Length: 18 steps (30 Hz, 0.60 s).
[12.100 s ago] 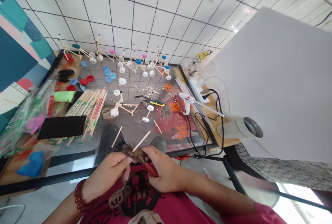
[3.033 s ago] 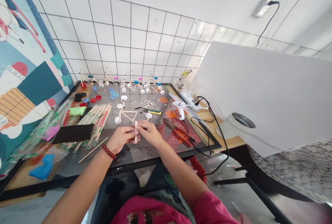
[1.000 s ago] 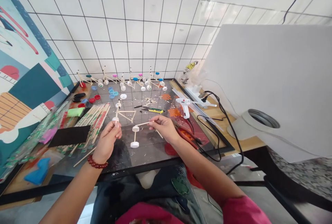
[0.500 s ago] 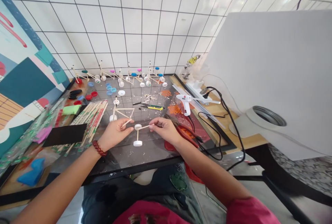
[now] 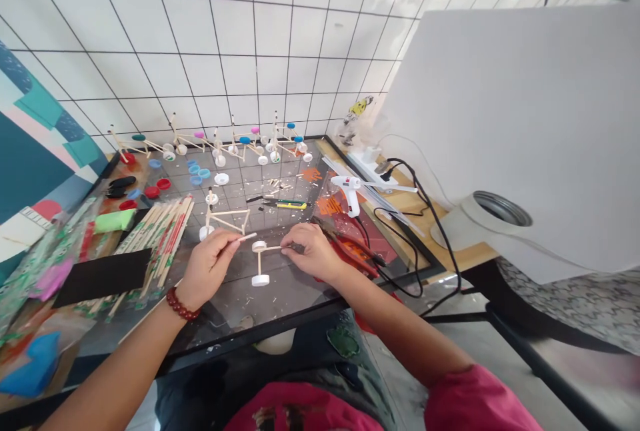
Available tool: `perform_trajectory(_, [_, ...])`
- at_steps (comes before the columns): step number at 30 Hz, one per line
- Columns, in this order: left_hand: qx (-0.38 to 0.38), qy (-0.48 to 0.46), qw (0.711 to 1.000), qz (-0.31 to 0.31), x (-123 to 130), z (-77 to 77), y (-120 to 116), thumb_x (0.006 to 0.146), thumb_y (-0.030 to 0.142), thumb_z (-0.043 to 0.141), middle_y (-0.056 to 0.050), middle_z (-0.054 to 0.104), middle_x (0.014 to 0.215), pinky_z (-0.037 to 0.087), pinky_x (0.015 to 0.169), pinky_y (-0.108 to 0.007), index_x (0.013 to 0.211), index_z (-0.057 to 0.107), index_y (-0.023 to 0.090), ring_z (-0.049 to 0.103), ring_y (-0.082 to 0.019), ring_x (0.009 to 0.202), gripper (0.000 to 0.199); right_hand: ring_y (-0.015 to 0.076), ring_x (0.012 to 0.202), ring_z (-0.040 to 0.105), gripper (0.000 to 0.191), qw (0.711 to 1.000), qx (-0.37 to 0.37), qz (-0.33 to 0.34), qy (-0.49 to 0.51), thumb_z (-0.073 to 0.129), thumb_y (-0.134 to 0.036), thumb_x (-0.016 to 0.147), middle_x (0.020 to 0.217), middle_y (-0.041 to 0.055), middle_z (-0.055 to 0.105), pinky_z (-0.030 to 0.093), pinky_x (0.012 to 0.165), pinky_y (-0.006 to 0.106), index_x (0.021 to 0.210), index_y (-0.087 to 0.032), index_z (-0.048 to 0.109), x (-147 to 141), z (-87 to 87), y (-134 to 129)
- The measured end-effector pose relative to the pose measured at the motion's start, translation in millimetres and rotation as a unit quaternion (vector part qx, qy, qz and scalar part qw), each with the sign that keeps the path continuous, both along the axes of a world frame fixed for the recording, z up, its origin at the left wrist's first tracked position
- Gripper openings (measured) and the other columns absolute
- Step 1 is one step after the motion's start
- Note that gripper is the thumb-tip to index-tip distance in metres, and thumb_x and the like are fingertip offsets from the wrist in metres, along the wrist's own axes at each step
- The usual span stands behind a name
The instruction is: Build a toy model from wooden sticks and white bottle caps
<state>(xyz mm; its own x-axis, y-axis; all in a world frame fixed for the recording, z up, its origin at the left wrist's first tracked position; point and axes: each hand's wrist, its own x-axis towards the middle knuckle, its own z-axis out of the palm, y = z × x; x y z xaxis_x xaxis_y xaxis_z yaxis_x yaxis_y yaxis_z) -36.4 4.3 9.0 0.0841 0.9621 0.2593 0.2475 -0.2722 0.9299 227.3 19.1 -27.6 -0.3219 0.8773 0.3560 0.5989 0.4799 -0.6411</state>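
Pale wood is what I watch on my feed: the left hand (image 5: 207, 270) pinches a thin wooden stick (image 5: 239, 240) between thumb and forefinger (image 5: 227, 240), its free end pointing right, toward a wheel piece (image 5: 259, 261) but not touching it. That wheel piece is two white discs joined by an upright stick, the lower disc resting on the glass tabletop (image 5: 295, 298) between the two hands, with a short crosspiece (image 5: 273, 248) running right from the upper disc. The right hand (image 5: 313, 251) has its fingers (image 5: 293, 249) curled closed on the end of that crosspiece. A red bead bracelet (image 5: 181, 304) circles the left wrist. Just behind the left hand stands a stick frame (image 5: 225, 220) with white discs. Further back, a row of stick models (image 5: 210, 141) with coloured caps lines the far edge of the table. To the right lie red-handled pliers (image 5: 353, 251) and a white hot glue gun (image 5: 347, 186); a bundle of chopsticks (image 5: 160, 238) lies to the left. Small wood shavings (image 5: 274, 184) are scattered across the glass.
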Motion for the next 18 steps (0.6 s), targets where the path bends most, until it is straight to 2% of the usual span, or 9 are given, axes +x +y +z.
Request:
perform_trajectory(1, [0.047,0.035,0.998,0.005,0.5,-0.9,-0.8,0.085,0.038,0.079,-0.007,0.072,0.09,0.053,0.08,-0.031,0.088,0.084,0.024,0.064,-0.022,0.084,0.015,0.0262,0.104,0.074,0.012,1.0,0.011,-0.002,0.001,0.08,-0.019,0.085,0.1,0.0037,0.083,0.048,0.105,0.046,0.095,-0.025,0.08,0.0,1.9,-1.0])
perform_trajectory(3, [0.107,0.087,0.99,0.0,4.1,-2.8,-3.0,0.089,0.033,0.076,-0.007,0.074,0.094,0.053,0.085,-0.032,0.093,0.087,0.027,0.067,-0.023,0.087,0.013,0.0268,0.107,0.073,0.025,0.999,0.033,0.009,0.022,0.084,-0.029,0.087,0.106,0.0048,0.083,0.048,0.105,0.046,0.111,-0.026,0.08,-0.7,6.7,-3.4])
perform_trajectory(5, [0.121,0.127,0.984,-0.017,9.8,-4.9,-6.1,0.091,0.03,0.073,-0.007,0.074,0.092,0.053,0.082,-0.031,0.097,0.088,0.028,0.067,-0.022,0.084,0.015,0.0262,0.106,0.073,0.037,0.997,0.049,0.041,0.041,0.084,-0.039,0.09,0.107,0.005,0.083,0.05,0.103,0.044,0.124,-0.027,0.076,-2.5,11.3,-5.7])
perform_trajectory(6, [0.118,0.141,0.983,-0.025,12.6,-5.8,-7.8,0.092,0.029,0.073,-0.007,0.074,0.091,0.052,0.081,-0.031,0.098,0.088,0.029,0.068,-0.022,0.083,0.016,0.0255,0.104,0.073,0.037,0.996,0.056,0.061,0.042,0.082,-0.042,0.092,0.106,0.0047,0.083,0.05,0.102,0.043,0.126,-0.028,0.075,-3.6,13.0,-6.5])
perform_trajectory(9, [0.098,0.148,0.983,-0.036,18.5,-6.7,-11.9,0.09,0.03,0.075,-0.007,0.075,0.09,0.053,0.083,-0.033,0.097,0.088,0.03,0.068,-0.023,0.083,0.015,0.0222,0.096,0.074,0.017,0.991,0.079,0.107,0.01,0.072,-0.038,0.101,0.1,0.0035,0.083,0.048,0.099,0.041,0.113,-0.028,0.079,-5.4,14.1,-7.7])
perform_trajectory(11, [0.088,0.133,0.987,-0.035,18.9,-5.6,-13.2,0.085,0.031,0.082,-0.008,0.078,0.096,0.056,0.091,-0.036,0.099,0.088,0.031,0.071,-0.026,0.092,0.015,0.0196,0.087,0.073,0.015,0.99,0.086,0.106,-0.024,0.065,-0.031,0.105,0.092,0.0024,0.082,0.045,0.096,0.04,0.102,-0.026,0.079,-3.0,12.2,-8.2])
perform_trajectory(13, [0.08,0.117,0.99,-0.025,16.2,-3.6,-12.9,0.075,0.031,0.091,-0.009,0.079,0.113,0.054,0.107,-0.042,0.107,0.087,0.032,0.071,-0.032,0.111,0.033,0.0189,0.083,0.072,0.017,0.992,0.087,0.08,-0.046,0.063,-0.026,0.104,0.086,0.0017,0.081,0.043,0.095,0.039,0.096,-0.025,0.079,2.6,9.7,-9.5])
perform_trajectory(15, [0.063,0.107,0.992,-0.016,11.6,-2.0,-10.8,0.061,0.031,0.101,-0.011,0.075,0.132,0.047,0.12,-0.05,0.12,0.084,0.032,0.065,-0.039,0.13,0.061,0.0201,0.089,0.072,0.015,0.994,0.085,0.048,-0.051,0.065,-0.023,0.101,0.088,0.0024,0.081,0.041,0.096,0.039,0.094,-0.024,0.078,9.3,7.9,-11.8])
perform_trajectory(18, [0.007,0.096,0.995,-0.031,4.9,-2.3,-5.4,0.042,0.03,0.108,-0.013,0.066,0.15,0.038,0.128,-0.06,0.135,0.076,0.03,0.057,-0.047,0.142,0.098,0.0224,0.1,0.071,0.012,0.995,0.083,0.028,-0.047,0.067,-0.023,0.098,0.1,0.0036,0.081,0.037,0.101,0.042,0.091,-0.024,0.078,15.6,7.4,-15.6])
